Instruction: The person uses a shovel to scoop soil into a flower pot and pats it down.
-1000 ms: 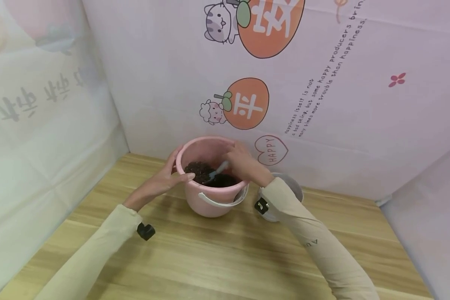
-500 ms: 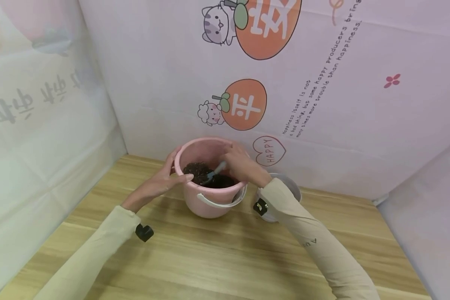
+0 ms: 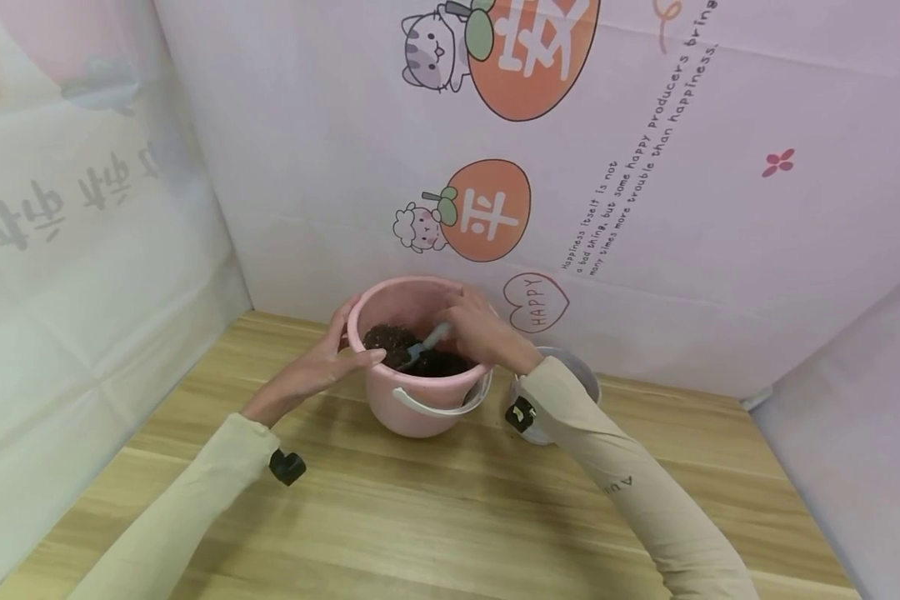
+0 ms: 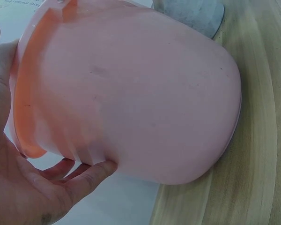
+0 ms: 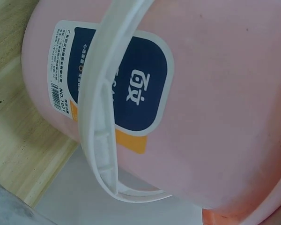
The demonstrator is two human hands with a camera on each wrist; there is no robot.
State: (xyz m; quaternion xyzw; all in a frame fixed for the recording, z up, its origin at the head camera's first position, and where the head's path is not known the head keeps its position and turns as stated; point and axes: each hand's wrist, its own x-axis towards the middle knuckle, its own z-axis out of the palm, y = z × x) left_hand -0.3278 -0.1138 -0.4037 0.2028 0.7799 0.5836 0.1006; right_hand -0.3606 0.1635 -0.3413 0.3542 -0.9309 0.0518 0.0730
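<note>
A pink bucket (image 3: 412, 404) stands on the table near the back wall, with dark soil (image 3: 390, 340) inside. My left hand (image 3: 322, 362) grips its left rim in the head view, thumb over the edge and fingers on the outer wall. In the left wrist view, fingertips of the left hand (image 4: 51, 187) touch the bucket's side. Inside the bucket's right part, my right hand (image 3: 480, 329) holds a small grey-blue trowel (image 3: 429, 340); its blade tip rests in the soil. The right wrist view shows only the bucket's wall (image 5: 215, 84) with a dark blue label (image 5: 140, 89).
The bucket's white handle (image 3: 435, 408) hangs down at the front right. A grey-white container (image 3: 570, 367) stands right of the bucket, partly behind my right sleeve. The wooden table (image 3: 420, 517) meets printed cloth walls (image 3: 307, 183) at the back and sides.
The whole head view has shifted slightly left. The trowel's blade has moved slightly left through the soil, while both hands keep their grips.
</note>
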